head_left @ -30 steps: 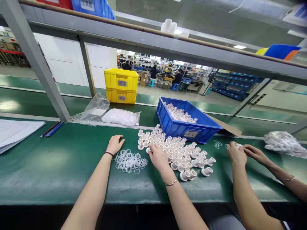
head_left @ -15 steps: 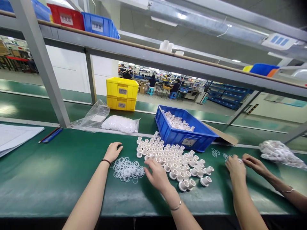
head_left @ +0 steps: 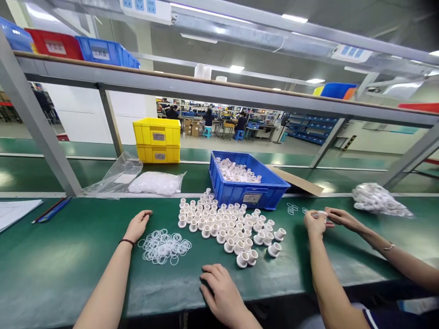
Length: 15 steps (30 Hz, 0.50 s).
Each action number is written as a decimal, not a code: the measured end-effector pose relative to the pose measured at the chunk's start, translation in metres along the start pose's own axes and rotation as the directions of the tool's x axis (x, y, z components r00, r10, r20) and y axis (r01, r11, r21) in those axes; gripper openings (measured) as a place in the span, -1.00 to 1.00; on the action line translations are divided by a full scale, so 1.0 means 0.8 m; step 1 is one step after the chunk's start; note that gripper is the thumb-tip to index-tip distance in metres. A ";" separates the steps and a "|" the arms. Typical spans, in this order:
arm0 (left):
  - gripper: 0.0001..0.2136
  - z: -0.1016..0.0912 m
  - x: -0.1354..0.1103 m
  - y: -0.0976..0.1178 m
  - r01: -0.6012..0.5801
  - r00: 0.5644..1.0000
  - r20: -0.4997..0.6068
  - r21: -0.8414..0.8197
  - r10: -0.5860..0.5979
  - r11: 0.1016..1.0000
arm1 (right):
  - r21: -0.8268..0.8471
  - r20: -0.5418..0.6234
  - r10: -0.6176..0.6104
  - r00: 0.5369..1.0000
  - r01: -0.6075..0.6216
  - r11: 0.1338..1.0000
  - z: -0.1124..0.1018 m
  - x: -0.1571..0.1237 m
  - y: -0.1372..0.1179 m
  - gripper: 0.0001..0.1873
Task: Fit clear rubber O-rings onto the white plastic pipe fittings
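Gently now: rings [head_left: 166, 247] lie just beside my open left hand [head_left: 137, 225], tubes [head_left: 221, 236] stand beyond my open, empty right hand [head_left: 220, 289]; lifting one tube at a time should keep its neighbours upright.

White rings [head_left: 165, 247]: thin, loose, overlapping in a pile just right of the left hand [head_left: 137, 225]. White tubes [head_left: 221, 236]: short, hollow, flared base down, upright in a packed cluster beyond the right hand [head_left: 221, 292], a couple standing apart.
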<state>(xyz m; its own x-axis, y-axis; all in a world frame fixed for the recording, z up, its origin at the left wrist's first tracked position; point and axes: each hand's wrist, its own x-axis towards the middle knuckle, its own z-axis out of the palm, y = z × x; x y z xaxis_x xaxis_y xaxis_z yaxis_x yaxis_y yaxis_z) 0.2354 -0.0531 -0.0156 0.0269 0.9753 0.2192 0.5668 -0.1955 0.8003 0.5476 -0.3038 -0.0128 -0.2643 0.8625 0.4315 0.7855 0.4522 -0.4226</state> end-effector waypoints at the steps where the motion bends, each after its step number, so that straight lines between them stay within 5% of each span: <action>1: -0.58 -0.002 -0.004 0.001 0.027 0.999 -0.016 -0.038 -0.028 0.999 | -0.011 -0.010 -0.010 1.000 0.010 1.000 0.001 0.000 0.001 -0.80; 8: -0.56 -0.024 -0.039 0.001 0.181 0.973 -0.119 -0.147 -0.199 0.972 | -0.022 -0.044 -0.116 0.992 0.116 0.993 0.003 -0.010 0.021 -0.87; 15: -0.78 -0.032 -0.063 -0.019 0.176 0.969 -0.222 0.296 -0.112 0.939 | -0.104 -0.030 -0.173 0.984 0.170 0.980 -0.004 -0.018 0.035 -0.81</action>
<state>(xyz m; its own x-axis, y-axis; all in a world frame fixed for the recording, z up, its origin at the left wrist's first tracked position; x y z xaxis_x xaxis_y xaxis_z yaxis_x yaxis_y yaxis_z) 0.2044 -0.1020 -0.0242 -0.2200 0.9438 0.2466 0.7808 0.0189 0.6245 0.5754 -0.3046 -0.0282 -0.3797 0.7638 0.5219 0.7832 0.5657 -0.2580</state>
